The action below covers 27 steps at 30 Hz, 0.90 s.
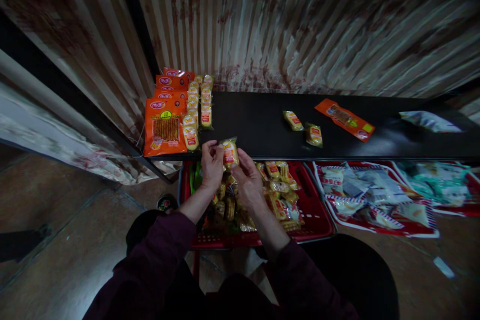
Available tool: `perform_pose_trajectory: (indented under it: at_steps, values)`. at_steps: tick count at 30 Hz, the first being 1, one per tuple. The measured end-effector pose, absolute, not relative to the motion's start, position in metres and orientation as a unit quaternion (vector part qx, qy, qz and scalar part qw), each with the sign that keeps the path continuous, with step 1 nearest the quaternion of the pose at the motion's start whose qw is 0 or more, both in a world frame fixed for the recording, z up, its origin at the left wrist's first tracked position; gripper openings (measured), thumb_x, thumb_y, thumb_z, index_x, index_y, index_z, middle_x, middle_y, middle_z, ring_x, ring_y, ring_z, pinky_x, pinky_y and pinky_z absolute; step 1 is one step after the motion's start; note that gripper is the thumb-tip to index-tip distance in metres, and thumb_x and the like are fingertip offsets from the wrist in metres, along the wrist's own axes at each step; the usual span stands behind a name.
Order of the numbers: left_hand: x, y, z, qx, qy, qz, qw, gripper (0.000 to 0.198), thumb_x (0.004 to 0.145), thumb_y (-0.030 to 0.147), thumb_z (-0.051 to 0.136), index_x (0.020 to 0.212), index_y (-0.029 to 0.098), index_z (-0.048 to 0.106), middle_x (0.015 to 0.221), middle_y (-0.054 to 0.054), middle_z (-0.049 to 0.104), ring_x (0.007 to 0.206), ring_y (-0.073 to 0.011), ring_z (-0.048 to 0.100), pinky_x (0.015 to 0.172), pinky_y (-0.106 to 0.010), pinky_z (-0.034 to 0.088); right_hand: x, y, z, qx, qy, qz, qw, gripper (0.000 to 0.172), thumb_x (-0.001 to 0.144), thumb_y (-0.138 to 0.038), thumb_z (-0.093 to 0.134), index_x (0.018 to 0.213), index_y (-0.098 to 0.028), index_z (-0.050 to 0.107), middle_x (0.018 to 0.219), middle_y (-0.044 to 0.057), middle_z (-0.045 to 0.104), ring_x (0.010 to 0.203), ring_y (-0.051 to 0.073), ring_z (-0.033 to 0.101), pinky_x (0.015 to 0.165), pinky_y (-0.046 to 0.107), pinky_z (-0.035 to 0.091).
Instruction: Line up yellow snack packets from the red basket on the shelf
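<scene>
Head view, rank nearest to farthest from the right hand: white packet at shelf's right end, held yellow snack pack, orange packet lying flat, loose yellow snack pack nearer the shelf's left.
From the right hand:
1. Held yellow snack pack: between both hands.
2. Loose yellow snack pack: right, on the shelf.
3. Orange packet: farther right.
4. White packet: shelf's right end.

Shelf [249, 122] gap; 2 yellow packets [314, 135] rightward
</scene>
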<state>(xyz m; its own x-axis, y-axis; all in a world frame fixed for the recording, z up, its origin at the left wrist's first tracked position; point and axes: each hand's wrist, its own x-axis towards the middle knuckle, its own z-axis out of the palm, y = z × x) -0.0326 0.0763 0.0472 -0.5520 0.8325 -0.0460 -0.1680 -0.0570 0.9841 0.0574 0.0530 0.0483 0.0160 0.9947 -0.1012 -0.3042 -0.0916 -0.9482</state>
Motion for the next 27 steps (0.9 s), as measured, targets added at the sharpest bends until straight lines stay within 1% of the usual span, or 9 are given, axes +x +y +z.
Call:
perform_pose_trajectory:
  at_steps: [5,8,11,14,16,20,24,27]
  values:
    - [-0.031,0.07,0.042,0.376,0.572,0.661,0.307,0.013,0.082,0.026,0.053,0.093,0.019,0.051,0.091,-0.003,0.058,0.085,-0.0137,0.057,0.079,-0.028,0.046,0.054,0.059,0.044,-0.452,-0.399,0.557,0.571,0.052,0.07,-0.033,0.071,0.119,-0.021,0.057,0.126,0.008,0.06,0.116,0.024,0.056,0.104,0.047,0.04]
    - [-0.03,0.068,0.04,0.417,0.581,0.646,0.266,0.008,0.083,0.024,0.052,0.089,0.019,0.054,0.093,-0.004,0.057,0.087,-0.0151,0.055,0.081,-0.03,0.045,0.053,0.061,0.043,-0.461,-0.416,0.54,0.568,0.055,0.071,-0.033,0.069,0.123,-0.021,0.055,0.131,0.009,0.057,0.121,0.024,0.053,0.107,0.047,0.037]
    - [-0.029,0.066,0.041,0.417,0.592,0.645,0.245,0.009,0.083,0.023,0.052,0.089,0.019,0.055,0.094,-0.005,0.056,0.09,-0.0159,0.055,0.081,-0.03,0.045,0.052,0.063,0.043,-0.473,-0.451,0.514,0.556,0.057,0.073,-0.035,0.068,0.126,-0.02,0.054,0.135,0.009,0.053,0.123,0.025,0.051,0.106,0.046,0.039]
    - [-0.028,0.065,0.043,0.414,0.591,0.646,0.249,0.011,0.083,0.022,0.052,0.092,0.019,0.057,0.096,-0.006,0.057,0.09,-0.016,0.055,0.08,-0.029,0.045,0.052,0.062,0.045,-0.484,-0.479,0.489,0.545,0.059,0.073,-0.038,0.067,0.127,-0.019,0.053,0.134,0.01,0.054,0.12,0.026,0.053,0.101,0.044,0.044]
    - [-0.028,0.064,0.044,0.412,0.586,0.647,0.26,0.012,0.083,0.023,0.052,0.093,0.018,0.057,0.096,-0.006,0.057,0.089,-0.016,0.056,0.08,-0.029,0.045,0.052,0.062,0.049,-0.487,-0.49,0.482,0.539,0.059,0.074,-0.039,0.066,0.128,-0.018,0.052,0.132,0.011,0.056,0.119,0.026,0.054,0.1,0.043,0.046]
    - [-0.028,0.063,0.044,0.394,0.572,0.655,0.298,0.016,0.084,0.027,0.052,0.095,0.018,0.058,0.095,-0.006,0.059,0.088,-0.0161,0.057,0.079,-0.029,0.045,0.052,0.059,0.058,-0.48,-0.515,0.477,0.526,0.057,0.076,-0.038,0.064,0.129,-0.019,0.051,0.132,0.009,0.055,0.123,0.026,0.05,0.102,0.043,0.044]
    - [-0.028,0.061,0.048,0.373,0.564,0.658,0.332,0.019,0.084,0.031,0.052,0.096,0.018,0.058,0.095,-0.006,0.06,0.088,-0.0163,0.057,0.078,-0.028,0.045,0.053,0.056,0.065,-0.465,-0.524,0.493,0.517,0.056,0.078,-0.037,0.062,0.13,-0.02,0.05,0.136,0.009,0.052,0.122,0.025,0.051,0.103,0.043,0.042]
    - [-0.027,0.06,0.052,0.36,0.557,0.662,0.35,0.019,0.084,0.032,0.052,0.095,0.018,0.057,0.092,-0.005,0.06,0.082,-0.0148,0.056,0.076,-0.027,0.045,0.053,0.054,0.066,-0.452,-0.519,0.502,0.523,0.054,0.079,-0.037,0.062,0.129,-0.021,0.051,0.136,0.008,0.052,0.123,0.024,0.05,0.104,0.042,0.041]
